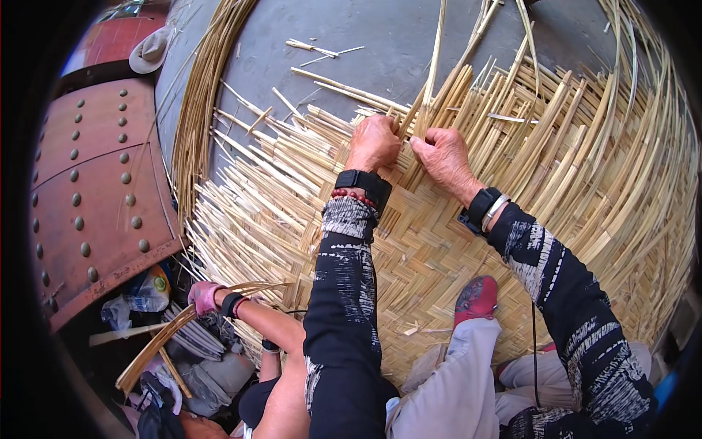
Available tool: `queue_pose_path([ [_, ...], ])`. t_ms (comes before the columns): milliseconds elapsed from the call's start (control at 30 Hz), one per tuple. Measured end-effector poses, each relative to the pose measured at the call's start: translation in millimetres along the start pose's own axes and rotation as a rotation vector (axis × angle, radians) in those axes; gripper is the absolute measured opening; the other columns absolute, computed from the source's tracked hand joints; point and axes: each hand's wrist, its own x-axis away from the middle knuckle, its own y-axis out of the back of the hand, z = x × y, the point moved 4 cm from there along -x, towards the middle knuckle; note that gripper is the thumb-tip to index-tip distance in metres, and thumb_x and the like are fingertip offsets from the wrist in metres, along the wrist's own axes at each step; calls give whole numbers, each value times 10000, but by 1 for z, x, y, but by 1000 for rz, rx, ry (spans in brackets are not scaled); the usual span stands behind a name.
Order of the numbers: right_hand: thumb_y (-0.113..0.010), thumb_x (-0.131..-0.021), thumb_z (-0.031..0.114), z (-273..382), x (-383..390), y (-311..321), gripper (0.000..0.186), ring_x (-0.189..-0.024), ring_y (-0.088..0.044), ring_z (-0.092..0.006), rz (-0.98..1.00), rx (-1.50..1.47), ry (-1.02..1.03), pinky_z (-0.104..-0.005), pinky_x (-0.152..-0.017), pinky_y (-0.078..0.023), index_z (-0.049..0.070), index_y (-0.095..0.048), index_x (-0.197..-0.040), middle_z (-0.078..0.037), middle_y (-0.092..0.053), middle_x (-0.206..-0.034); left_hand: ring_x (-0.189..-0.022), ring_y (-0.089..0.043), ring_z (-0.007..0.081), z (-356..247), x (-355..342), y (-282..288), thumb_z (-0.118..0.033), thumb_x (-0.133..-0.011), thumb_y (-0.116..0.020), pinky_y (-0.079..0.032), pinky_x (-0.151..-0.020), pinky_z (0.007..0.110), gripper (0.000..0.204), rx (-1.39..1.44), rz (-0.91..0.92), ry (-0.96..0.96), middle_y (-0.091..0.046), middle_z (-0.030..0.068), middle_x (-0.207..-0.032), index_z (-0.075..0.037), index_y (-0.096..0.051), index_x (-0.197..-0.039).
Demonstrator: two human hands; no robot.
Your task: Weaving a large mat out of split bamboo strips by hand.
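Note:
A large woven mat [431, 256] of flat, straw-coloured split-reed strips lies before me, in a slanting herringbone weave. At its far edge my left hand [374, 143] is closed, its curled fingertips partly hidden against the strips. Just to the right, my right hand [444, 162] pinches a reed strip [426, 110] between thumb and fingers. That strip stands up from the weave and runs away past the top of the view. Loose strip ends [256, 186] fan out left of my hands, and long unwoven strips [563, 124] spread to the right.
A co-worker's pink-gloved hand [206, 296] holds several strips at lower left. A studded red-brown panel [102, 190] stands at left, beside a long bundle of reeds [201, 110]. Bags and clutter [146, 293] lie below it. A red shoe [475, 298] rests on the mat.

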Motion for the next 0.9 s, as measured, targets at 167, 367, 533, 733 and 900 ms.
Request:
queue_pose_path([
  [167, -618, -747, 197, -10, -3, -5, 181, -537, -560, -184, -46, -194, -28, -348, -555, -451, 18, -624, -718, -101, -553, -551, -783, -622, 315, 4, 1, 4, -137, -662, -620, -483, -706, 380, 155, 132, 119, 47, -643, 163, -789, -97, -693, -793],
  [367, -620, -749, 163, 1, 13, -3, 202, -498, -501, -157, -144, -324, 8, -328, -507, -418, 6, -532, -659, -87, -504, -528, -654, -634, 184, 1, 7, 7, -114, -726, -638, -492, -627, 316, 156, 36, -6, -9, -652, 114, -697, -17, -667, -844],
  [533, -609, -760, 161, -2, 10, -4, 229, -489, -483, -166, -161, -203, 8, -338, -505, -412, 9, -494, -634, -69, -475, -509, -751, -627, 307, 15, -1, -1, -186, -687, -628, -487, -685, 373, 173, 137, 83, 40, -641, 156, -745, -93, -680, -823],
  [733, -593, -760, 164, -12, -1, -9, 196, -530, -519, -181, -111, -201, -108, -360, -553, -430, 11, -531, -656, -63, -505, -529, -700, -610, 242, 11, 4, 0, -155, -721, -637, -480, -662, 348, 154, 168, 80, -29, -630, 130, -704, -37, -656, -818],
  [900, -594, -746, 153, 0, -4, -7, 131, -623, -600, -255, -35, -101, -168, -381, -607, -467, 33, -634, -781, -113, -596, -622, -770, -617, 319, 11, 10, 4, -172, -712, -636, -476, -696, 392, 180, 102, 41, -95, -636, 164, -772, -55, -651, -847],
])
